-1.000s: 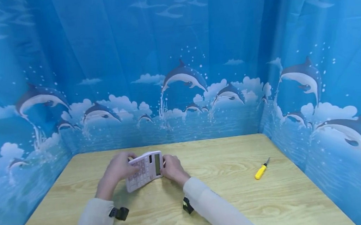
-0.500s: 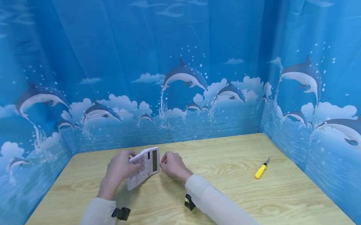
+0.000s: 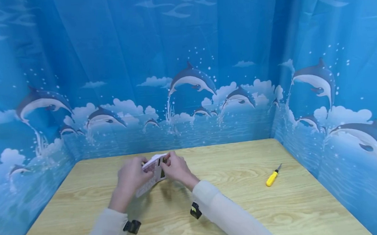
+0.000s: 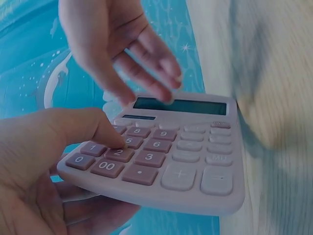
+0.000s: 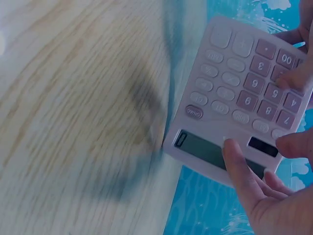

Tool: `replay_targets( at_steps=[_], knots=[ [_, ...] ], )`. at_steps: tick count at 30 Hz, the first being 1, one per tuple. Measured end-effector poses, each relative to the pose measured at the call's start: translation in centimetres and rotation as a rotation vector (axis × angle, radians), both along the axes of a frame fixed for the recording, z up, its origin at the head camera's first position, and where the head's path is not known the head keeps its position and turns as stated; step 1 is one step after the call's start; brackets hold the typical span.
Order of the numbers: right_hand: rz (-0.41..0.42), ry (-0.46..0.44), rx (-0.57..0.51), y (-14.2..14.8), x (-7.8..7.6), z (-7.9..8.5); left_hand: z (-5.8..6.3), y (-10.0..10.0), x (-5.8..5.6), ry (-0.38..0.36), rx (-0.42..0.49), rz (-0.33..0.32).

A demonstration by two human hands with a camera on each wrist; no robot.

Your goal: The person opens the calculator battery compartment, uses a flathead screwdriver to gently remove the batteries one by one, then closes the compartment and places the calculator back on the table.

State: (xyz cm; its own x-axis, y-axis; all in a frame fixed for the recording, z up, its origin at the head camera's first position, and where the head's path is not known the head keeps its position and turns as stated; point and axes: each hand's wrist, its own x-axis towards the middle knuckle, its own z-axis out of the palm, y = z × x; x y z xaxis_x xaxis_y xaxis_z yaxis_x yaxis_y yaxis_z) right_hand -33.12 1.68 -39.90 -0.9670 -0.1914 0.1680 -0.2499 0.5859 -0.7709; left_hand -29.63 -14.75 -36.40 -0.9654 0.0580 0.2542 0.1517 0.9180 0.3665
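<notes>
one calculator (image 4: pixel 159 156), gripped in left hand (image 3: pixel 130 176); right hand (image 3: pixel 176 168), fingers loosely extended, has moved from beside it to over display (image 4: pixel 195 107), putting both hands to work

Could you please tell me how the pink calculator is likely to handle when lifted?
The calculator is probably stiff, as it shows no sag with the left hand gripping one end. It looks smooth, so it might slip somewhat. Its raised keys would likely give under a thumb.
</notes>
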Motion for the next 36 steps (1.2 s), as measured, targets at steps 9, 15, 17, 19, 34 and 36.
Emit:
replay_targets(
  at_steps=[9, 15, 17, 19, 34, 36],
  knots=[
    [-0.014, -0.005, -0.138, 0.0, 0.1, 0.1, -0.7, 1.8, 1.0, 0.133, -0.064, -0.005],
    [-0.012, 0.034, -0.131, 0.2, 0.0, -0.1, -1.0, 2.6, 1.6, 0.215, -0.073, -0.018],
    [-0.007, 0.023, -0.153, 0.3, 0.0, -0.1, -1.2, 2.7, 1.7, 0.238, -0.087, -0.024],
    [-0.006, 0.011, -0.176, 0.4, -0.1, 0.0, -1.4, 2.8, 1.8, 0.253, -0.105, -0.027],
    [0.002, 0.008, -0.155, 1.0, -0.1, 0.0, -2.9, 4.1, 2.6, 0.339, -0.159, -0.04],
    [0.005, 0.0, -0.149, 1.0, -0.2, 0.0, -3.1, 4.3, 2.7, 0.325, -0.169, -0.041]
  ],
)
